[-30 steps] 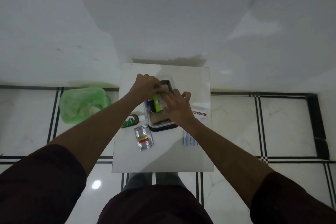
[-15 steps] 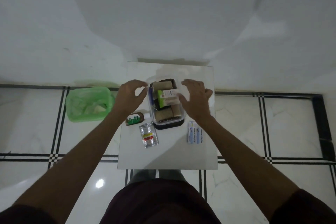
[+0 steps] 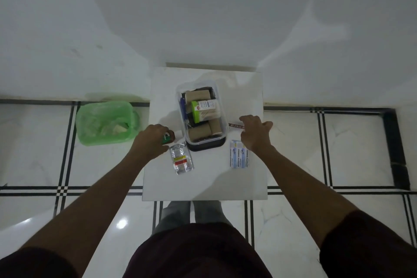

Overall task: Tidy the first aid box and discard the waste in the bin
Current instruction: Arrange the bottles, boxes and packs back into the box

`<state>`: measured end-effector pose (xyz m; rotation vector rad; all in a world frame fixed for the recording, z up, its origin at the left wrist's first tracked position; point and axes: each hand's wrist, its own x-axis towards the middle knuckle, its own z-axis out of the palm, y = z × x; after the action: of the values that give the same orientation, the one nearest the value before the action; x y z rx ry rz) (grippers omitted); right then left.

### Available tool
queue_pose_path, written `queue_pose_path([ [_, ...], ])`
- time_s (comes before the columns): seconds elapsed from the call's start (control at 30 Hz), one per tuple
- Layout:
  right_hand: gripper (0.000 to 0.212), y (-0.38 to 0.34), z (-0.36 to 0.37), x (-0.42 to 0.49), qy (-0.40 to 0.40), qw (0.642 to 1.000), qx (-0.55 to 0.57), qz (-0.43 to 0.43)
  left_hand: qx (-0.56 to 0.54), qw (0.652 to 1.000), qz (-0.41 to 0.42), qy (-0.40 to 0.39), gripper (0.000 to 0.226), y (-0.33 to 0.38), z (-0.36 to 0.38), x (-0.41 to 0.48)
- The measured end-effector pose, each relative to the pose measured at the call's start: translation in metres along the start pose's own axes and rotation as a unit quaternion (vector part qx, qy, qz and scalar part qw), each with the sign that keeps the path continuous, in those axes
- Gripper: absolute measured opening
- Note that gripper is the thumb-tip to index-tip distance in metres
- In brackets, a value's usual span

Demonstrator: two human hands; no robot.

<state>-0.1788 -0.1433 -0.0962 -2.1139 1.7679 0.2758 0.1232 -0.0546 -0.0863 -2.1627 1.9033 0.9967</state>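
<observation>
- The first aid box stood on the white table, filled with brown rolls and a green-white carton
- The left hand was closed around a small green bottle beside the box
- The right hand rested on a flat packet; its grip I cannot tell
- The green bin stood on the floor, left of the table

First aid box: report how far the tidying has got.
Done: rolls and a green-capped carton sit packed in the first aid box; the bin holds scraps.
In hand: left hand on a small green container, right hand at a strip.
Left: blister pack, bandage packets.
</observation>
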Motion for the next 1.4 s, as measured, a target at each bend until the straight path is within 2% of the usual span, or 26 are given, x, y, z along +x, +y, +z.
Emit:
queue_pose_path([
  [0.17, 0.043, 0.004, 0.010, 0.011, 0.001, 1.000, -0.027, -0.008, 0.051, 0.998, -0.017, 0.026, 0.033, -0.006, 0.012, 0.010],
  [0.43, 0.035, 0.006, 0.014, 0.014, 0.020, 1.000, -0.011, -0.020, 0.062, 0.995, -0.071, 0.022, 0.040, -0.002, 0.013, 0.012],
  [0.57, 0.036, 0.005, 0.003, 0.011, 0.063, 0.998, 0.019, -0.012, 0.008, 0.991, -0.130, 0.043, 0.049, -0.004, 0.003, 0.006],
  [0.67, 0.034, 0.007, -0.008, 0.004, 0.115, 0.992, 0.031, -0.031, -0.075, 0.979, -0.165, 0.096, 0.046, -0.003, -0.013, -0.005],
  [0.77, 0.035, 0.010, -0.018, -0.005, 0.157, 0.985, 0.046, -0.055, -0.088, 0.980, -0.109, 0.141, 0.038, 0.011, -0.031, -0.023],
  [0.87, 0.035, 0.009, -0.029, -0.011, 0.178, 0.980, 0.060, -0.067, -0.070, 0.983, 0.013, 0.169, 0.032, 0.034, -0.048, -0.032],
  [0.93, 0.035, 0.007, -0.036, -0.015, 0.190, 0.977, 0.067, -0.075, -0.059, 0.983, 0.088, 0.151, 0.036, 0.054, -0.055, -0.033],
  [1.0, 0.035, 0.005, -0.042, -0.017, 0.197, 0.975, 0.069, -0.082, -0.046, 0.982, 0.129, 0.128, 0.048, 0.074, -0.056, -0.027],
  [1.13, 0.036, 0.002, -0.053, -0.018, 0.198, 0.973, 0.071, -0.091, -0.043, 0.982, 0.157, 0.094, 0.052, 0.099, -0.042, -0.005],
  [1.23, 0.036, 0.000, -0.056, -0.016, 0.203, 0.971, 0.078, -0.098, -0.039, 0.987, 0.146, 0.055, 0.051, 0.101, -0.032, 0.008],
  [1.4, 0.036, -0.010, -0.054, -0.012, 0.198, 0.971, 0.081, -0.104, -0.022, 0.991, 0.124, 0.033, 0.027, 0.098, -0.020, 0.017],
])
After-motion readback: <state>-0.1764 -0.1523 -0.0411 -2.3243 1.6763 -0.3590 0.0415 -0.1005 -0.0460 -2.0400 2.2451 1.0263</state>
